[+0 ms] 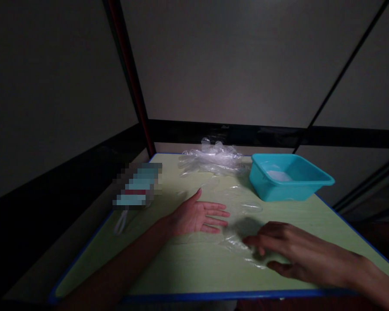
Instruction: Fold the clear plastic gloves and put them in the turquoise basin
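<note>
My left hand (199,216) is palm up with its fingers spread, above a clear plastic glove (235,242) that lies flat on the pale green table (181,274). Nothing is in that hand. To its right, my right hand (278,246) hovers palm down over the glove's right side, fingers apart and slightly bent, holding nothing that I can see. A heap of clear plastic gloves (212,157) rests at the table's back edge.
A turquoise plastic basin (283,190) with something white inside stands at the back right. On the left edge lies a blurred-out teal object (138,185) with a white loop (121,222). Pale walls with dark trim rise behind the table.
</note>
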{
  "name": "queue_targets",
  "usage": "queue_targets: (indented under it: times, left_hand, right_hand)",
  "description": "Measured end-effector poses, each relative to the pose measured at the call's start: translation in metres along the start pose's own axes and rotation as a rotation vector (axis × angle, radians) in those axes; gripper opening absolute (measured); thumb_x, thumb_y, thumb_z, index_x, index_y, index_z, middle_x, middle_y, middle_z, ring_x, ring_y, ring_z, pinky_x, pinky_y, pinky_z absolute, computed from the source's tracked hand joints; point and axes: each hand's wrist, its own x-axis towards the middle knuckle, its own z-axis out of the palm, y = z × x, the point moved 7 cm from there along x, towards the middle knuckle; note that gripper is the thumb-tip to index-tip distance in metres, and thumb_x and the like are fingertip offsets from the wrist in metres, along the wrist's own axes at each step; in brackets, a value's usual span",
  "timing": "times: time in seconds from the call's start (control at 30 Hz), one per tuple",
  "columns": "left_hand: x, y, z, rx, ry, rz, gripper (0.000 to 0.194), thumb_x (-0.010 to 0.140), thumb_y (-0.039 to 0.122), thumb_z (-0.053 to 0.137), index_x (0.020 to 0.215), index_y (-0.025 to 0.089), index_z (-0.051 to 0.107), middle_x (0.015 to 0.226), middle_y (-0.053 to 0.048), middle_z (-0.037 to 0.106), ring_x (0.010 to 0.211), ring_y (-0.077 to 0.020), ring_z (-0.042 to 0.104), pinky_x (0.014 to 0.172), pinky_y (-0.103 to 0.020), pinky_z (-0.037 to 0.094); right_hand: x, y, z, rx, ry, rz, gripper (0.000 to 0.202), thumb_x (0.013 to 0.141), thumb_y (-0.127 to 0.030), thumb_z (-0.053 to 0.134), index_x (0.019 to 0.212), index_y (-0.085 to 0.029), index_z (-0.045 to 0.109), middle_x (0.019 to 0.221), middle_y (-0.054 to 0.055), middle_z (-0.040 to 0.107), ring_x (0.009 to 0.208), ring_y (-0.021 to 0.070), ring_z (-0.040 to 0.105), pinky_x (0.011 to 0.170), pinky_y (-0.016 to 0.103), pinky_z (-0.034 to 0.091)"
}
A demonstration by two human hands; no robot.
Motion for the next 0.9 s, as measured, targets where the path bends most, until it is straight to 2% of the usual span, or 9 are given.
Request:
queue_targets:
  times: [0.13,0.27,0.4,0.6,0.7,0.83,0.9]
  left_hand:
    - [0.0,0.0,0.001,-0.017,-0.036,0.001,0.08,0.076,0.068,0.014,0.119,0.005,0.039,0.133,-0.023,0.029,0.113,-0.0322,0.042,0.092,-0.046,0.027]
    - [0.0,0.0,0.002,-0.015,-0.048,-0.007,0.079,0.076,0.067,0.014,0.12,0.005,0.037,0.133,-0.022,0.028,0.112,-0.0318,0.042,0.091,-0.045,0.027]
    - [0.0,-0.002,0.002,-0.008,-0.033,-0.031,0.079,0.077,0.066,0.013,0.12,0.005,0.038,0.133,-0.022,0.03,0.111,-0.0306,0.044,0.092,-0.045,0.027]
    - [0.0,-0.001,0.002,-0.02,-0.021,-0.033,0.079,0.075,0.068,0.014,0.12,0.007,0.036,0.132,-0.022,0.032,0.11,-0.0309,0.045,0.092,-0.046,0.026]
    - [0.0,0.004,-0.002,-0.032,0.011,0.014,0.075,0.078,0.064,0.012,0.119,0.006,0.037,0.129,-0.022,0.036,0.109,-0.0295,0.046,0.092,-0.045,0.028]
    - [-0.002,0.017,-0.014,-0.033,0.163,0.164,0.061,0.083,0.055,0.015,0.105,0.009,0.047,0.113,-0.019,0.052,0.095,-0.0242,0.055,0.088,-0.041,0.032]
    - [-0.003,0.017,-0.011,-0.034,0.136,0.176,0.057,0.083,0.055,0.019,0.094,0.009,0.052,0.103,-0.017,0.057,0.089,-0.0239,0.057,0.086,-0.041,0.033]
  right_hand:
    - [0.003,0.0,0.009,0.029,-0.022,-0.013,0.049,0.071,-0.01,0.047,0.118,-0.025,0.047,0.102,0.006,0.059,0.089,0.02,0.056,0.073,0.032,0.047]
    - [0.007,0.0,0.017,-0.043,-0.071,-0.006,0.054,0.067,-0.004,0.043,0.117,-0.022,0.045,0.092,0.006,0.06,0.082,0.0187,0.056,0.067,0.029,0.046]
    - [0.014,0.0,0.004,-0.075,-0.068,0.009,0.056,0.066,-0.004,0.042,0.12,-0.022,0.042,0.085,0.004,0.06,0.077,0.0176,0.056,0.063,0.027,0.045]
    - [0.04,0.015,-0.028,-0.028,0.084,0.027,0.058,0.073,-0.008,0.043,0.127,-0.022,0.031,0.087,0.002,0.058,0.076,0.0147,0.055,0.066,0.026,0.044]
    - [0.06,0.031,-0.026,-0.007,0.171,0.033,0.053,0.075,-0.01,0.043,0.126,-0.019,0.031,0.087,0.003,0.058,0.078,0.0151,0.055,0.07,0.028,0.044]
    - [0.075,0.051,-0.021,0.031,0.357,0.016,0.043,0.075,-0.006,0.042,0.117,-0.017,0.04,0.107,0.008,0.053,0.096,0.018,0.05,0.082,0.034,0.042]
    - [0.075,0.06,-0.021,0.133,0.442,0.031,0.035,0.076,-0.005,0.039,0.109,-0.016,0.045,0.104,0.008,0.053,0.094,0.0171,0.051,0.08,0.033,0.043]
